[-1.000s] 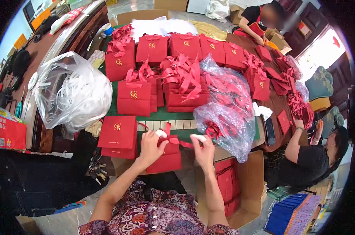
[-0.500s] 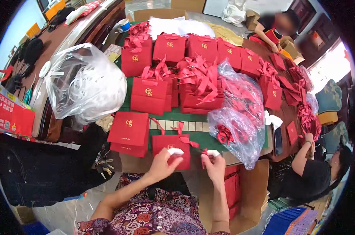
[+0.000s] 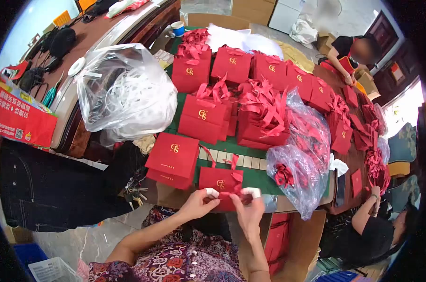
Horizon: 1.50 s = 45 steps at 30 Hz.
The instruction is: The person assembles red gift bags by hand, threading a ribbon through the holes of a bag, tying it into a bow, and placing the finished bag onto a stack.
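Observation:
A red paper bag with a gold logo lies in front of me at the near table edge. At its lower edge, a red ribbon stretches between my two hands. My left hand pinches the ribbon's left part with thumb and index finger. My right hand is closed on its right part. White tape wraps an index finger on each hand. Just left of this bag stand red bags in a small stack. The exact ribbon ends are hidden by my fingers.
Rows of red gift bags and a heap of ribbons cover the table. A plastic bag of red ribbons lies right, a clear bag of white strips left. A cardboard box stands below. Two people work at the right.
My right hand has moved left, bringing the ribbon in close to my left hand over the bag's lower edge. The whole view has shifted, so the table appears further right.

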### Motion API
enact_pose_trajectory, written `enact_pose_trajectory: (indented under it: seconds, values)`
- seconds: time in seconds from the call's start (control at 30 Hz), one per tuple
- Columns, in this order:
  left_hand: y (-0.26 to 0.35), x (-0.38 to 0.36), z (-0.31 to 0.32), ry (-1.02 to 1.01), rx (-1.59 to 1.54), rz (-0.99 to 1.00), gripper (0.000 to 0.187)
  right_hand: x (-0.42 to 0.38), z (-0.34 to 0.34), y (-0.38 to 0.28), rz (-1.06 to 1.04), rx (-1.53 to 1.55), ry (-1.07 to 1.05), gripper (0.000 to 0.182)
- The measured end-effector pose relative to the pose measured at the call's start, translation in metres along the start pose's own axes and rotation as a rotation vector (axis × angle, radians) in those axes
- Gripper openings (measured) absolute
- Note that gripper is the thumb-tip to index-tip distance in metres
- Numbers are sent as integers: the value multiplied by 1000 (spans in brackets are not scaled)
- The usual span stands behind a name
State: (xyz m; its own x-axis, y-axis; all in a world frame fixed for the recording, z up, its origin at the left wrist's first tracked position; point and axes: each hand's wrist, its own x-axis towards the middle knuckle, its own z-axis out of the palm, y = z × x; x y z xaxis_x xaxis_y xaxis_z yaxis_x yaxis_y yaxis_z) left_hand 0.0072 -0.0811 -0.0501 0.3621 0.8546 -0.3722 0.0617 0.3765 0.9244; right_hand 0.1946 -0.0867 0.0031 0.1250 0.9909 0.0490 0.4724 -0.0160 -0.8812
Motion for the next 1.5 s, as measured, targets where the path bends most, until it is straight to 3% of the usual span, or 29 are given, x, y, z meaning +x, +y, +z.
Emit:
enact_pose_trajectory:
  seconds: [0.03,0.07,0.1,0.17,0.23,0.3,0.43,0.5,0.53,0.63,0.67,0.73,0.83,1.07,1.17,1.23,1.5]
  values:
    - [6,-2,-3,45,151,36,17,0,-6,-1,-130,-219,36,28]
    - [12,-4,-4,88,301,71,17,1,-6,2,-289,-171,17,31]
    - [18,-4,-6,92,297,71,17,4,-6,0,-292,-173,12,31]
    - [29,-6,-7,66,399,127,20,16,-5,-21,-611,-297,-160,35]
    - [38,-5,-9,57,430,110,20,17,1,-18,-599,-265,-221,35]
    - [38,-5,-12,52,464,92,21,14,6,-3,-458,-295,-338,31]
    - [38,-7,-17,32,398,222,22,14,9,0,-459,-247,-321,22]
    - [58,-8,-16,76,311,17,26,16,11,3,-426,-231,-294,20]
    - [55,-2,-18,158,441,203,30,18,12,4,-398,-214,-258,17]
    - [62,13,-26,360,954,492,31,28,20,10,-225,-165,-186,13]
    - [62,21,-28,357,953,483,31,31,25,10,-199,-154,-166,11]
    - [56,39,-31,362,1334,473,27,38,38,14,-210,-150,-142,11]
    - [44,51,-30,300,1545,428,17,42,51,23,-210,-158,-111,11]
    - [39,51,-17,320,1336,526,13,39,47,39,-212,-289,-98,10]
    - [43,49,-19,262,1190,494,13,36,42,36,-223,-309,-88,11]
    - [45,47,-21,205,902,416,13,32,40,31,-230,-309,-78,11]
    - [40,44,-20,149,755,349,12,22,48,27,-165,-227,37,15]
